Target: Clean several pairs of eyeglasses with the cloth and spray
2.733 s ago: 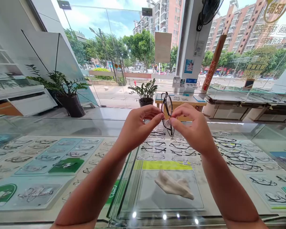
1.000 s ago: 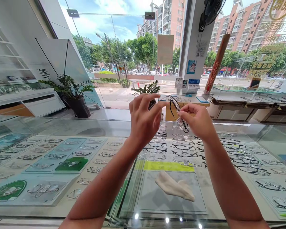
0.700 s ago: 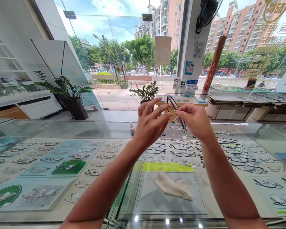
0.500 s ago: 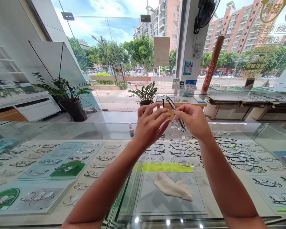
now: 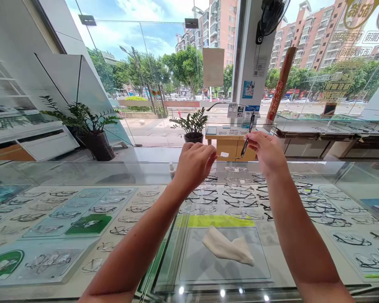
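Observation:
A pair of dark-rimmed eyeglasses (image 5: 251, 122) is held up above the counter, its front seen nearly edge-on and its temples pointing left. My right hand (image 5: 268, 153) pinches the front near its middle. My left hand (image 5: 194, 164) is closed at the tip of the lower temple, fingertips partly hidden behind the hand. The upper temple reaches left over the far plant, free of both hands. A small white tag (image 5: 224, 154) shows by the lower temple. Below, a crumpled cream cloth (image 5: 229, 248) lies on the glass counter over a grey mat (image 5: 189, 267).
The glass display counter (image 5: 139, 170) spans the front, with many eyeglasses in rows under it. A small spray bottle (image 5: 172, 169) stands beyond my left wrist. Potted plants (image 5: 96, 143), a wooden-fronted display case (image 5: 225, 147) and glass doors lie farther back.
The eyeglasses have turned nearly edge-on and moved right and up with my right hand. My left hand's spread fingers have closed at the lower temple's tip.

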The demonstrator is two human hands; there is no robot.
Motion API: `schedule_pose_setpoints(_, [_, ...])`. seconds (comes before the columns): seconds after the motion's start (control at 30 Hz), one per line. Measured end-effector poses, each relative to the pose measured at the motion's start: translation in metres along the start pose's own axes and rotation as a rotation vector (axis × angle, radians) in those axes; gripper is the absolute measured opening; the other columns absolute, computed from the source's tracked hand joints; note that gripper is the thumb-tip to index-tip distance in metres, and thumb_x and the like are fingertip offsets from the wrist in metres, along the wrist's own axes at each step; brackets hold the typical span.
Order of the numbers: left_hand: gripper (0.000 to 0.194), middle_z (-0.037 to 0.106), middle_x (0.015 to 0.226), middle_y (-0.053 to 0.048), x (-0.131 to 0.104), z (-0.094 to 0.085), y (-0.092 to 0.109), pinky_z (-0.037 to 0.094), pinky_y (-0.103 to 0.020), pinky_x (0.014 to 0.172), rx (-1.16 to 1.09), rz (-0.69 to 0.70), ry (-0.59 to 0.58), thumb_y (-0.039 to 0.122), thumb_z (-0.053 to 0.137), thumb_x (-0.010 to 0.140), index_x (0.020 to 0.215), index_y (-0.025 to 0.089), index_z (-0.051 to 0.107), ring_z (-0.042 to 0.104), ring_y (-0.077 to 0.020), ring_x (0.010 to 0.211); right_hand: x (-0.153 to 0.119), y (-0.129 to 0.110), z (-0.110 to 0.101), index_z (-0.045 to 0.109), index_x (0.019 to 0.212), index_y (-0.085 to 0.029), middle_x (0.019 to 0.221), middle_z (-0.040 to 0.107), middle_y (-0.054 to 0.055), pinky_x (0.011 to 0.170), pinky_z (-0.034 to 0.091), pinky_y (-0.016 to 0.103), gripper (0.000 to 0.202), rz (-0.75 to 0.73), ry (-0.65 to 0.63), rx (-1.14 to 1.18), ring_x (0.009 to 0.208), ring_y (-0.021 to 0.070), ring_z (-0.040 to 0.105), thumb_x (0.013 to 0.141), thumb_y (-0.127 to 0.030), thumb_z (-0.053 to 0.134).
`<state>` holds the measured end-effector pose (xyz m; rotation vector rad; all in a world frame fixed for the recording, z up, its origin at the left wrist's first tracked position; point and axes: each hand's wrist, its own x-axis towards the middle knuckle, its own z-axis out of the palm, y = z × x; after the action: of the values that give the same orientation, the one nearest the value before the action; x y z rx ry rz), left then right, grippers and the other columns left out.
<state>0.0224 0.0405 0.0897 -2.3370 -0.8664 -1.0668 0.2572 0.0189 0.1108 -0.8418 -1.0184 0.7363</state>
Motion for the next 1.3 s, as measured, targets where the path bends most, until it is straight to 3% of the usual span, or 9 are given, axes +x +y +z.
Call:
schedule_pose_setpoints(0.17, [0.007, 0.076, 0.093, -0.004, -0.001, 0.002, 0.006, 0.042, -0.041, 0.088, -0.055, 0.034, 0.005, 0.023, 0.057, 0.106, 0.105, 0.022, 0.063, 0.062, -0.0243, 0.088, 0.003, 0.007, 0.001, 0.083, 0.078, -0.027, 0.092, 0.078, 0.001, 0.084, 0.054, 0.031, 0.012, 0.054, 0.002, 0.079, 0.087, 0.0156, 0.067, 0.072, -0.036, 0.087])
schedule_pose_setpoints(0.37, [0.017, 0.076, 0.104, -0.005, -0.004, 0.010, 0.018, 0.043, -0.040, 0.087, -0.101, 0.124, -0.073, 0.022, 0.057, 0.105, 0.119, 0.022, 0.067, 0.062, -0.0240, 0.092, 0.005, 0.015, 0.002, 0.082, 0.079, -0.026, 0.094, 0.079, 0.002, 0.088, 0.054, 0.035, 0.013, 0.067, 0.006, 0.087, 0.090, 0.0174, 0.068, 0.072, -0.035, 0.089])
schedule_pose_setpoints(0.57, [0.020, 0.072, 0.092, -0.004, -0.003, 0.014, 0.016, 0.036, -0.036, 0.073, -0.118, 0.121, 0.015, 0.034, 0.056, 0.110, 0.104, 0.022, 0.071, 0.059, -0.0205, 0.082, 0.006, 0.020, 0.005, 0.082, 0.083, -0.025, 0.096, 0.079, 0.004, 0.087, 0.054, 0.038, 0.019, 0.119, -0.023, 0.064, 0.092, 0.0214, 0.068, 0.072, -0.040, 0.087])
schedule_pose_setpoints(0.73, [0.018, 0.067, 0.083, -0.003, 0.000, -0.001, 0.011, 0.036, -0.036, 0.072, -0.240, 0.089, 0.093, 0.030, 0.062, 0.107, 0.097, 0.024, 0.075, 0.055, -0.0200, 0.079, 0.011, 0.026, 0.003, 0.076, 0.079, -0.024, 0.091, 0.075, 0.003, 0.087, 0.047, 0.039, 0.018, 0.195, -0.132, -0.037, 0.093, 0.0210, 0.065, 0.075, -0.041, 0.079])
schedule_pose_setpoints(0.93, [0.016, 0.067, 0.080, -0.003, 0.003, -0.023, 0.002, 0.042, -0.034, 0.071, -0.616, -0.168, 0.134, 0.032, 0.068, 0.101, 0.093, 0.022, 0.078, 0.057, -0.0175, 0.077, 0.010, 0.026, 0.003, 0.075, 0.079, -0.027, 0.093, 0.073, 0.001, 0.090, 0.042, 0.041, 0.016, 0.199, -0.389, -0.218, 0.090, 0.0207, 0.059, 0.077, -0.041, 0.081])
schedule_pose_setpoints(1.13, [0.032, 0.074, 0.084, -0.005, 0.007, -0.036, -0.019, 0.049, -0.032, 0.072, -1.051, -0.456, 0.008, 0.052, 0.079, 0.089, 0.086, 0.020, 0.079, 0.063, -0.0165, 0.076, -0.005, 0.009, 0.005, 0.084, 0.082, -0.025, 0.093, 0.078, 0.005, 0.098, 0.043, 0.042, 0.018, 0.150, -0.810, -0.236, 0.096, 0.0234, 0.063, 0.085, -0.040, 0.075])
schedule_pose_setpoints(1.3, [0.033, 0.071, 0.080, -0.002, 0.007, -0.035, -0.033, 0.041, -0.029, 0.064, -1.145, -0.565, -0.040, 0.054, 0.083, 0.085, 0.085, 0.022, 0.080, 0.053, -0.0120, 0.068, -0.010, 0.007, 0.005, 0.083, 0.084, -0.025, 0.090, 0.079, 0.002, 0.099, 0.044, 0.038, 0.013, 0.214, -0.845, -0.072, 0.095, 0.0203, 0.066, 0.082, -0.037, 0.084])
